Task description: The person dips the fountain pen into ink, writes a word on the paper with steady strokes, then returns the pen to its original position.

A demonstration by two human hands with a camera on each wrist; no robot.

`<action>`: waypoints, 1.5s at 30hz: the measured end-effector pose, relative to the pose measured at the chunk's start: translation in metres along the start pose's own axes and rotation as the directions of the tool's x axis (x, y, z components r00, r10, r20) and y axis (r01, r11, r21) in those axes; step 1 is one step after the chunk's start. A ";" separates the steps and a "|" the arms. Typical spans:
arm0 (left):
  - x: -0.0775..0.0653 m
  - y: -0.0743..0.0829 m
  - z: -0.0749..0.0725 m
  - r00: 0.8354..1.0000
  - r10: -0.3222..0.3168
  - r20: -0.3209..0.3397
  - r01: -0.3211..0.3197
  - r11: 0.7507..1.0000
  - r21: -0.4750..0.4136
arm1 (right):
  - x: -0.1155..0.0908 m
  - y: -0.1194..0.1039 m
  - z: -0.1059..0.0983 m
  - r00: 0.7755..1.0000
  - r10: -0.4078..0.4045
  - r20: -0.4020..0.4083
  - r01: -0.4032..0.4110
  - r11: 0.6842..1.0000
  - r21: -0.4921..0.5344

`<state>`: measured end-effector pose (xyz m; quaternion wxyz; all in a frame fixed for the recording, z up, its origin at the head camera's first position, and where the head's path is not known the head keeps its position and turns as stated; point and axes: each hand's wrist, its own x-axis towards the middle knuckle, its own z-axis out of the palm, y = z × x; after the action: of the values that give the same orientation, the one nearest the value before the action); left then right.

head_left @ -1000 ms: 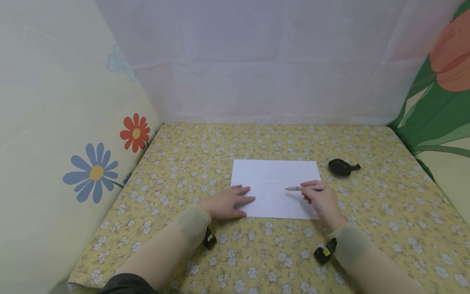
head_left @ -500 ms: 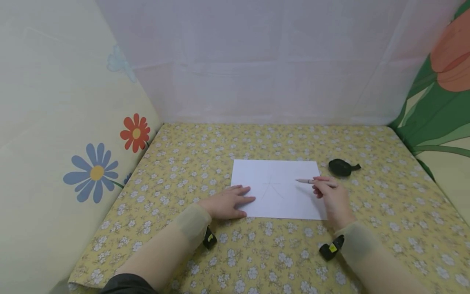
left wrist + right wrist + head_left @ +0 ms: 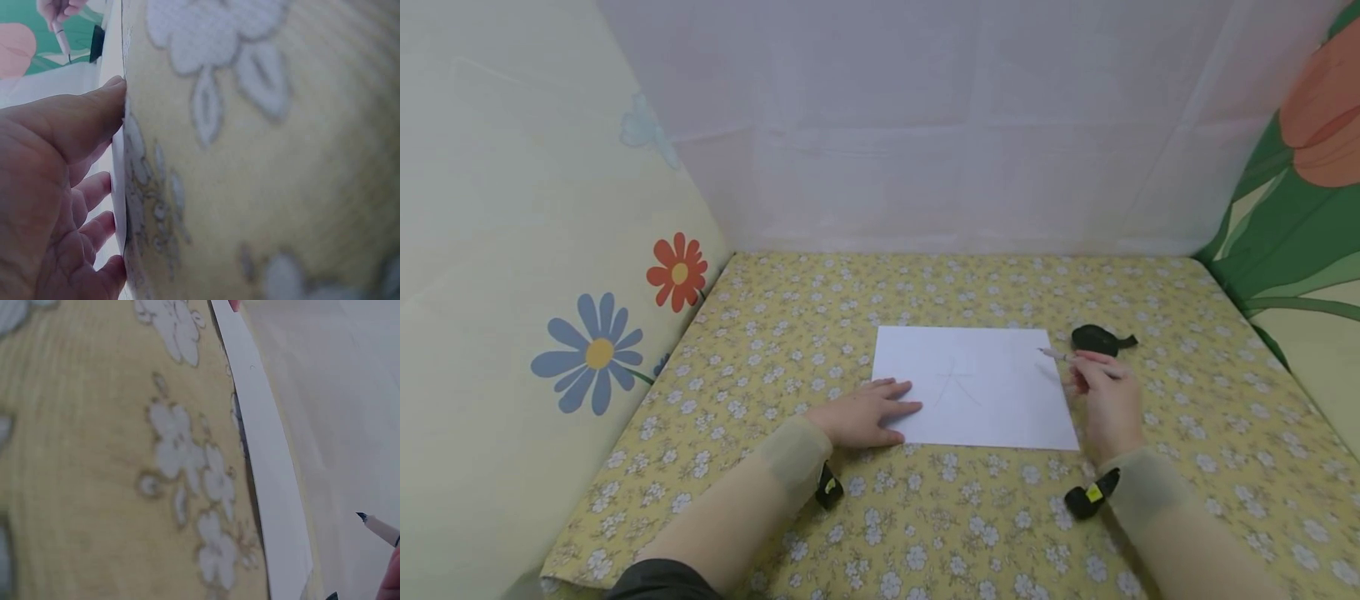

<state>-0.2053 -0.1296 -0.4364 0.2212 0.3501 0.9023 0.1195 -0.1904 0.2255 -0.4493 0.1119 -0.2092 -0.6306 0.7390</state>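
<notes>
A sheet of white paper [image 3: 1007, 408] lies on the table, with thin strokes [image 3: 955, 385] near its middle: a crossbar and two legs spreading downward. My left hand [image 3: 857, 414] rests on the paper's left side, fingers spread. In the left wrist view its fingertips [image 3: 103, 228] are against the sheet. Beyond the paper's right edge, my right hand [image 3: 1108, 408] pinches a slim pale pen [image 3: 1056, 356] between thumb and fingers. The pen's dark tip [image 3: 361, 516] points left, raised above the sheet's upper right corner.
A rounded black object [image 3: 1094, 339] with a short tail lies just beyond the right hand. Yellow flowered cloth [image 3: 797, 325] covers the table. A pale sheet [image 3: 925, 125] hangs at the back, and flower-printed panels [image 3: 535, 250] stand at both sides.
My right hand has lifted the pen off the strokes and moved it right and away from me, toward the black object. The right leg of the strokes now shows uncovered. My left hand has stayed put.
</notes>
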 end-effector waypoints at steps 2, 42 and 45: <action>0.000 0.000 0.000 1.000 -0.002 -0.001 0.002 1.000 -0.001 | 0.002 -0.001 -0.003 1.000 -0.009 -0.017 0.009 0.999 0.048; 0.000 0.001 0.000 1.000 -0.011 0.000 0.011 1.000 0.007 | 0.035 0.001 -0.034 0.926 0.051 -0.375 0.135 0.882 0.452; 0.000 0.001 0.000 1.000 -0.013 0.002 0.013 1.000 0.006 | 0.034 0.002 -0.037 0.926 0.055 -0.374 0.116 0.900 0.420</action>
<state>-0.2045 -0.1289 -0.4364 0.2218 0.3449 0.9048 0.1151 -0.2043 0.2726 -0.4610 0.2864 -0.3068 -0.4199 0.8047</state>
